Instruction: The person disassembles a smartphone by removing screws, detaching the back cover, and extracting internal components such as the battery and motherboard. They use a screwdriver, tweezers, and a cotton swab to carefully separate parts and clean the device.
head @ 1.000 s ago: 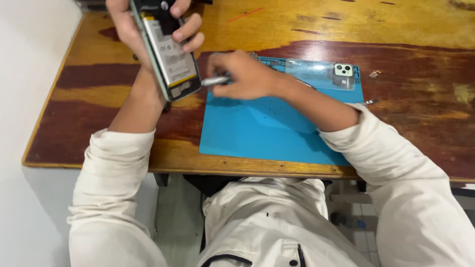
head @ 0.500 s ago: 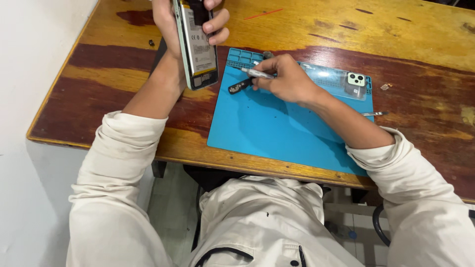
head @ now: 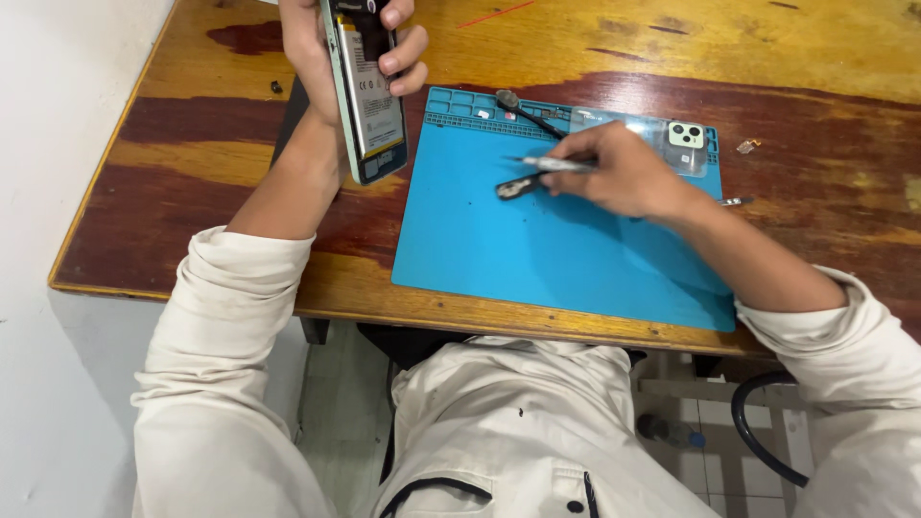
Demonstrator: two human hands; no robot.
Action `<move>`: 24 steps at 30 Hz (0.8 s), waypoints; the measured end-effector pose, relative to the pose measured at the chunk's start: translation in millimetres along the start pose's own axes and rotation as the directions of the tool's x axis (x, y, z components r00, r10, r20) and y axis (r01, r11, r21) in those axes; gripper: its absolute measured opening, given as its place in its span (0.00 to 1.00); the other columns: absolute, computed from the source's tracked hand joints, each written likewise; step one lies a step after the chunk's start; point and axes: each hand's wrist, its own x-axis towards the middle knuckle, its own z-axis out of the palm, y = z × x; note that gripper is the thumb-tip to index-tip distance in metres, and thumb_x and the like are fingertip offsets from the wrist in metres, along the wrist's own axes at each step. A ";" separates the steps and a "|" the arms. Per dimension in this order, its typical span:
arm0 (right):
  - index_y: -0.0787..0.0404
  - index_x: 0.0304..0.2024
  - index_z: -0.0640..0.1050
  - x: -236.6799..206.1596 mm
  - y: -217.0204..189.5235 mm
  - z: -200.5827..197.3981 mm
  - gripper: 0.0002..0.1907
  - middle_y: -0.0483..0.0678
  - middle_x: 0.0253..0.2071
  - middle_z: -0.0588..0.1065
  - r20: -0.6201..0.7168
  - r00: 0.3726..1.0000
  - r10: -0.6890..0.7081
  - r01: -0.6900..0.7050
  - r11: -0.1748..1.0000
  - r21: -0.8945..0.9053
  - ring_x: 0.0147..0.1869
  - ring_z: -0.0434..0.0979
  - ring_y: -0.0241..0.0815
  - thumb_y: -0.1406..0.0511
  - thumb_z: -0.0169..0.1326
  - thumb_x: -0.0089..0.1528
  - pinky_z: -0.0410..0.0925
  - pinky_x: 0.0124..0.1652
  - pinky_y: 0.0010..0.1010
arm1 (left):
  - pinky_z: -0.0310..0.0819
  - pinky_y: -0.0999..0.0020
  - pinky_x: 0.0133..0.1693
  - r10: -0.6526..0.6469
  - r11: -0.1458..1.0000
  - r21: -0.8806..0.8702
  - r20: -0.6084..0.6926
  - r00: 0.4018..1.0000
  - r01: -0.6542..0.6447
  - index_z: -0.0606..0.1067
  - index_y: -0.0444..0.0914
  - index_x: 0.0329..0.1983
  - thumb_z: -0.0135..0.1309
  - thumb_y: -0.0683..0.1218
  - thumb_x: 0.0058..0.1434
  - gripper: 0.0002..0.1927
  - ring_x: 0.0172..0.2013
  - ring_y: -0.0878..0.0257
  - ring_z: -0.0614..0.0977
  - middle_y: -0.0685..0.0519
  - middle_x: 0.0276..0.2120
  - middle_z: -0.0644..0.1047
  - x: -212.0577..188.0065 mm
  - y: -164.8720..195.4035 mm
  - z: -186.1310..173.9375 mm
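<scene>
The right hand [head: 619,173] with its metal tool [head: 552,164] now sits over the blue mat [head: 537,249], beside a small dark part [head: 518,186], having left the opened phone [head: 363,91]; the left hand [head: 331,48] holds that phone more edge-on and further left of the right hand than a second ago

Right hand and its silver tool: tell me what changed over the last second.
The right hand, gripping the thin silver tool, drew away from the opened phone and came down over the blue silicone work mat, beside a small dark part. The left hand still holds the phone upright above the wooden table.
</scene>
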 end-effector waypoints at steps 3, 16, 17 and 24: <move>0.61 0.43 0.85 -1.7 17.5 -14.7 0.08 0.47 0.34 0.81 -0.042 0.999 0.000 0.002 0.999 0.054 0.36 0.78 0.36 0.67 0.61 0.61 0.71 0.38 0.30 | 0.61 0.70 0.25 0.004 0.999 0.050 -0.013 1.000 -0.004 0.70 0.42 0.45 0.37 0.72 0.71 0.30 0.26 0.66 0.68 0.56 0.36 0.69 -1.1 -2.8 1.1; 0.61 0.47 0.83 -15.0 28.8 -45.4 0.14 0.50 0.38 0.83 0.043 0.988 0.145 -0.141 0.986 -0.090 0.43 0.82 0.39 0.66 0.63 0.58 0.71 0.47 0.35 | 0.61 0.71 0.24 -0.069 0.997 0.027 -0.028 0.997 0.070 0.70 0.41 0.47 0.39 0.68 0.73 0.27 0.25 0.66 0.69 0.55 0.33 0.66 -12.7 3.5 -0.3; 0.61 0.46 0.84 -15.7 28.3 -48.5 0.14 0.49 0.38 0.84 0.082 0.987 0.139 -0.126 0.982 -0.143 0.44 0.82 0.40 0.66 0.64 0.58 0.70 0.48 0.35 | 0.61 0.71 0.24 -0.074 0.997 0.027 -0.027 0.997 0.075 0.70 0.41 0.48 0.39 0.68 0.73 0.26 0.25 0.66 0.69 0.56 0.33 0.66 -13.1 3.3 0.2; 0.58 0.45 0.84 -19.9 32.0 -60.4 0.14 0.45 0.37 0.85 0.326 0.941 0.093 -0.077 0.995 -0.062 0.42 0.85 0.38 0.67 0.62 0.56 0.74 0.45 0.31 | 0.62 0.71 0.22 -0.078 0.983 0.164 -0.004 0.997 0.077 0.67 0.39 0.68 0.41 0.67 0.72 0.33 0.22 0.67 0.68 0.55 0.33 0.68 -11.5 2.3 9.3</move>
